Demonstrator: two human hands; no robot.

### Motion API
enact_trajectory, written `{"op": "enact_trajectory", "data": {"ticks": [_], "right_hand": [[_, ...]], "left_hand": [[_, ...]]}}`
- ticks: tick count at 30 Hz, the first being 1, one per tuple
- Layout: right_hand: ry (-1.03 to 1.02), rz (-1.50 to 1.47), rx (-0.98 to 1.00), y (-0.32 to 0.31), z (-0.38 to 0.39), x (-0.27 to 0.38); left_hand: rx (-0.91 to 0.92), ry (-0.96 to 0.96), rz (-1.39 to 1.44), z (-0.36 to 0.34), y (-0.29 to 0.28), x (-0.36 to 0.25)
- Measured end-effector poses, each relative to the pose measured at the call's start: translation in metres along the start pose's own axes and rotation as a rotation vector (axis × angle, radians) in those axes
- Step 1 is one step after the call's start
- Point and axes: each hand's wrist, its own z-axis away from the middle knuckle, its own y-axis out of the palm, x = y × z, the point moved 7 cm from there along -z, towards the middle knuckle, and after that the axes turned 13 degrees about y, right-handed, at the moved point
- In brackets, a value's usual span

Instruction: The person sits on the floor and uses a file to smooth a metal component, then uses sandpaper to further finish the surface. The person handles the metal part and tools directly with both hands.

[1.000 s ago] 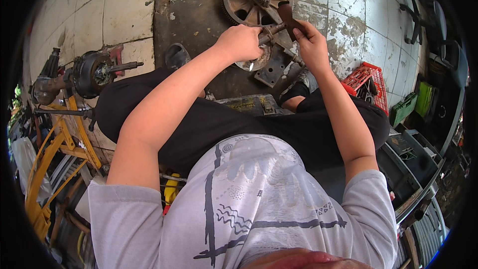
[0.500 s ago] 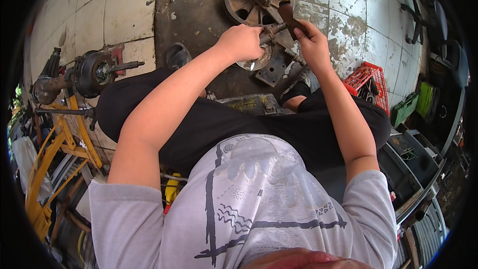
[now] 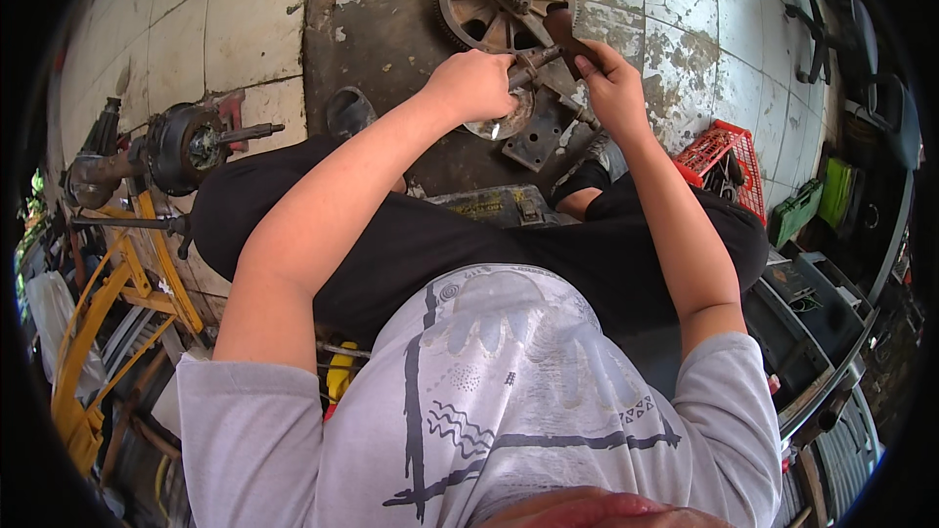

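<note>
My left hand (image 3: 471, 85) is closed around a metal shaft (image 3: 536, 68) with collars on it, above the dark patch of floor. In my right hand (image 3: 616, 88) is a flat, dark brown scraper-like tool (image 3: 567, 37) with a flared end. Its edge lies against or very close to the shaft's far end; I cannot tell if they touch. Below my left hand sits a round, shiny metal piece (image 3: 509, 122), partly hidden by the fingers. Beside it is a dark metal plate with holes (image 3: 533, 144). A large rusty toothed wheel (image 3: 460, 0) lies just beyond both hands.
A dark cup-shaped part (image 3: 349, 112) stands left of my forearm. At the left, a greasy axle assembly (image 3: 181, 149) rests by a yellow metal frame (image 3: 147, 274). A red basket (image 3: 724, 152) holding tools is at the right. A dark case (image 3: 494, 203) lies between my legs.
The brown tool has shifted slightly toward me along the shaft, with my right hand moving a little. My left hand keeps its hold on the shaft.
</note>
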Motion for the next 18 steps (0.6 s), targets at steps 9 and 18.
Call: {"op": "enact_trajectory", "data": {"ticks": [9, 18], "right_hand": [[-0.066, 0.055, -0.034, -0.004, 0.006, 0.013], [-0.134, 0.072, -0.047, -0.004, 0.008, 0.026]], "left_hand": [[0.027, -0.016, 0.007, -0.003, 0.002, 0.002], [-0.017, -0.004, -0.001, -0.003, -0.003, 0.000]]}}
